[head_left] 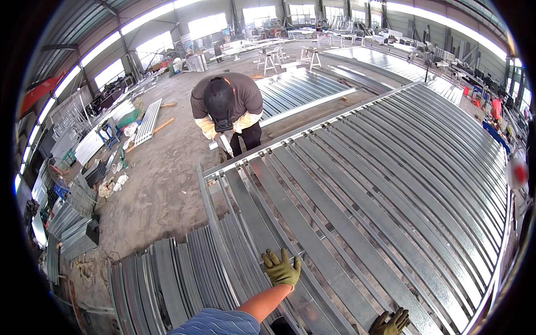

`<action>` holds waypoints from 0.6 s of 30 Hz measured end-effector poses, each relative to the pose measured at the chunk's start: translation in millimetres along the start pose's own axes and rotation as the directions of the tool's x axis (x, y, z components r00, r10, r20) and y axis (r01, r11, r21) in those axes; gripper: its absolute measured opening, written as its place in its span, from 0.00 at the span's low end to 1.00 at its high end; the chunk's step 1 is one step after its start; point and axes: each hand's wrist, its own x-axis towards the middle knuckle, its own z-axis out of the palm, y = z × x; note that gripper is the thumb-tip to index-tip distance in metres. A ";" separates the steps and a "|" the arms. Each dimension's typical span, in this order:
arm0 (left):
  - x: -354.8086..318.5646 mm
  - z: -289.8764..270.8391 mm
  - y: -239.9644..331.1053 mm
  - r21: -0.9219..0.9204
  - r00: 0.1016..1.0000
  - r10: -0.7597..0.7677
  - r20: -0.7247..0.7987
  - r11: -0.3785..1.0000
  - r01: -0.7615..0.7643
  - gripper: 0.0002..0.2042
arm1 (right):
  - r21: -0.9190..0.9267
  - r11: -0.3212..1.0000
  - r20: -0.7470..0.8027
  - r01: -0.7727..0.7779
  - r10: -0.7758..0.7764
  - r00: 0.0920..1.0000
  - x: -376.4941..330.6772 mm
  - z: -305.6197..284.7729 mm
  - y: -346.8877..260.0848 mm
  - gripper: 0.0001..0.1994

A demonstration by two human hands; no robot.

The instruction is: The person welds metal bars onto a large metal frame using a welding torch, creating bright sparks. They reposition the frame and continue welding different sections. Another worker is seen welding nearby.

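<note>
We've got olive-green work gloves on both the left hand point(281, 269) and right hand point(391, 322), plus a short blue striped sleeve point(218, 322) up top.

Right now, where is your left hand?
In the head view, the left hand lies flat, low and centre, on a metal strip at the panel's left edge.

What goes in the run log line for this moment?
left hand flat on metal slat | right hand on slat panel | co-worker bent at far end
</note>
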 end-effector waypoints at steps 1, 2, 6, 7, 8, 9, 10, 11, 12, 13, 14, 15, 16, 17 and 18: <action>-0.2 -0.6 0.1 -0.001 1.000 0.001 0.001 1.000 -0.001 0.37 | 0.002 1.000 0.003 -0.003 0.003 1.000 -0.2 1.0 0.6 0.33; -0.4 -1.0 -0.2 -0.001 1.000 0.001 0.002 1.000 -0.001 0.37 | 0.005 1.000 0.006 -0.006 0.006 1.000 0.0 0.3 -0.2 0.33; -0.5 4.1 -1.8 0.004 1.000 0.000 -0.006 1.000 0.000 0.37 | 0.008 1.000 0.009 -0.014 0.014 1.000 0.7 -4.8 -3.9 0.34; -0.5 5.0 -1.8 0.008 1.000 0.002 -0.008 1.000 -0.002 0.37 | 0.006 1.000 0.006 -0.015 0.015 1.000 0.8 -4.1 -3.5 0.34; -0.7 5.2 -1.8 0.012 1.000 0.004 -0.010 1.000 -0.004 0.37 | 0.004 1.000 0.004 -0.015 0.015 1.000 0.8 -3.3 -3.1 0.34; -0.8 5.3 -1.9 0.010 1.000 0.004 -0.007 1.000 -0.004 0.37 | 0.002 1.000 0.000 -0.013 0.013 1.000 0.7 -2.5 -2.6 0.34; -0.9 5.4 -1.9 0.008 1.000 0.004 -0.004 1.000 -0.004 0.37 | -0.001 1.000 -0.004 -0.012 0.012 1.000 0.5 -1.7 -2.0 0.34; -0.6 4.3 -1.9 0.007 1.000 0.004 -0.002 1.000 -0.004 0.38 | -0.002 1.000 -0.008 -0.010 0.010 1.000 0.2 -0.7 -1.6 0.33; -0.6 3.1 -1.7 0.011 1.000 0.001 0.009 1.000 -0.001 0.38 | -0.003 1.000 -0.008 -0.009 0.009 1.000 -0.1 0.2 -1.1 0.33; -0.6 2.0 -1.5 0.015 1.000 -0.002 0.020 1.000 0.001 0.38 | -0.004 1.000 -0.009 -0.008 0.008 1.000 -0.5 1.0 -0.6 0.33; -0.5 0.5 -1.4 0.019 1.000 -0.006 0.030 1.000 0.005 0.38 | -0.004 1.000 -0.010 -0.006 0.006 1.000 -0.5 1.9 -0.2 0.33; -0.5 0.9 -1.7 0.016 1.000 -0.006 0.030 1.000 0.006 0.38 | -0.002 1.000 -0.010 -0.009 0.009 1.000 -0.4 3.1 0.2 0.33; -0.5 1.8 -2.2 0.013 1.000 -0.007 0.030 1.000 0.007 0.38 | 0.001 1.000 -0.010 -0.012 0.012 1.000 -0.4 4.4 0.6 0.33; -0.3 1.7 -2.1 0.009 1.000 -0.008 0.029 1.000 0.007 0.38 | 0.003 1.000 -0.010 -0.015 0.015 1.000 -0.4 5.2 1.0 0.33; -0.2 1.6 -2.0 0.010 1.000 -0.008 0.029 1.000 0.008 0.38 | -0.001 1.000 -0.006 -0.017 0.017 1.000 -0.7 5.6 1.3 0.33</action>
